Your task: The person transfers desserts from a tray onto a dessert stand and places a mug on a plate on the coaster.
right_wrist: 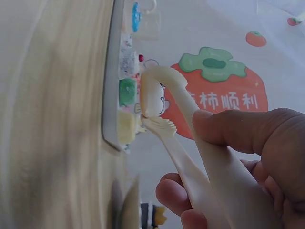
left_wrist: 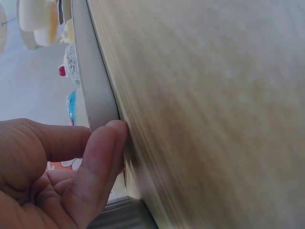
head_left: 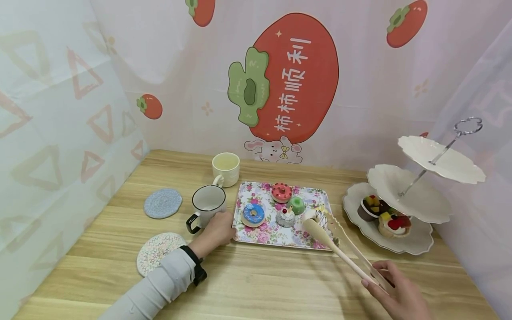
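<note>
R hand [head_left: 400,291] has the tongs [head_left: 350,263] pointing fwd & left, w/ the white donut [right_wrist: 153,101] pinched at their tips just above the tray's [head_left: 276,242] R side, while L hand [head_left: 217,229] pinches its near-L corner.

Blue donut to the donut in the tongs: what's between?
The grey cherry-topped cake, with the green cake just behind it to the right; head view.

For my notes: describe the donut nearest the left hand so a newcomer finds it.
Find the flowered tray on the table. At its end by the left hand lies the donut. Unlike the red donut and green cake, it is blue.
</note>
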A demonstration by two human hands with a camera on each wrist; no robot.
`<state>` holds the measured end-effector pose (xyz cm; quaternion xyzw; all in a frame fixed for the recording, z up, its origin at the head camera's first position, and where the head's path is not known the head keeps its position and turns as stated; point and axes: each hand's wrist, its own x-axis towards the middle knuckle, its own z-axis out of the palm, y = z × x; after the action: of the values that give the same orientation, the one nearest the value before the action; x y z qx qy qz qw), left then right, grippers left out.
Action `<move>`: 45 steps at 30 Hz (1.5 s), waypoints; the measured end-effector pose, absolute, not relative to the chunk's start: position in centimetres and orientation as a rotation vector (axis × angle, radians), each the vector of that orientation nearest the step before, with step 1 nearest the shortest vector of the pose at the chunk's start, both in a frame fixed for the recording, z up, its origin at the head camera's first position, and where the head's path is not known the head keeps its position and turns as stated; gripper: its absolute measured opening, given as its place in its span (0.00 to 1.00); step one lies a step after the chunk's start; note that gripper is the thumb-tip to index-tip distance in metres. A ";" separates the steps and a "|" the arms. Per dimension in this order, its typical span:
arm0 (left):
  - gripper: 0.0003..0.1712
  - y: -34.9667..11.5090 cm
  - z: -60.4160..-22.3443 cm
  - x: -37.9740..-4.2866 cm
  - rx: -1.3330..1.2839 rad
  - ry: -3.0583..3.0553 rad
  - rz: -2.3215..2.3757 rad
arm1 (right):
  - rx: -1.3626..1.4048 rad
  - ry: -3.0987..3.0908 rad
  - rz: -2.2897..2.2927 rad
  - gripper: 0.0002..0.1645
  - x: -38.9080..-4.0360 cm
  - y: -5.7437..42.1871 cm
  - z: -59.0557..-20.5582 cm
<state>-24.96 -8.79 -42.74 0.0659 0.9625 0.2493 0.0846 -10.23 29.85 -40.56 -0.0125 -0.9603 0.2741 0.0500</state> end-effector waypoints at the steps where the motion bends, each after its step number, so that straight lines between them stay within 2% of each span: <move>1: 0.09 -8.8 -42.7 -25.0 0.188 2.865 0.746 | -0.034 -2.914 0.825 0.27 -10.2 29.9 -40.3; 9: 0.09 -8.8 -42.7 -24.9 0.179 2.860 0.750 | 0.034 -2.738 0.684 0.21 -9.9 30.7 -38.4; 14: 0.08 -8.8 -42.8 -25.0 0.190 2.872 0.755 | 0.051 -2.621 0.592 0.11 -9.7 31.2 -37.3; 18: 0.08 -8.9 -42.7 -24.9 0.184 2.868 0.763 | 0.059 -2.536 0.592 0.07 -9.7 31.8 -36.5; 34: 0.10 -8.9 -42.6 -24.9 0.189 2.861 0.767 | 0.026 -2.529 0.548 0.06 -11.3 34.8 -34.9; 45: 0.09 -8.8 -42.9 -24.9 0.202 2.888 0.737 | -0.083 -2.631 0.497 0.12 -12.7 36.3 -34.3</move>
<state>-24.92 -8.83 -42.86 0.0673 0.9638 0.2461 0.0771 -12.70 36.32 -34.26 -0.0302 -0.9560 0.1806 0.2292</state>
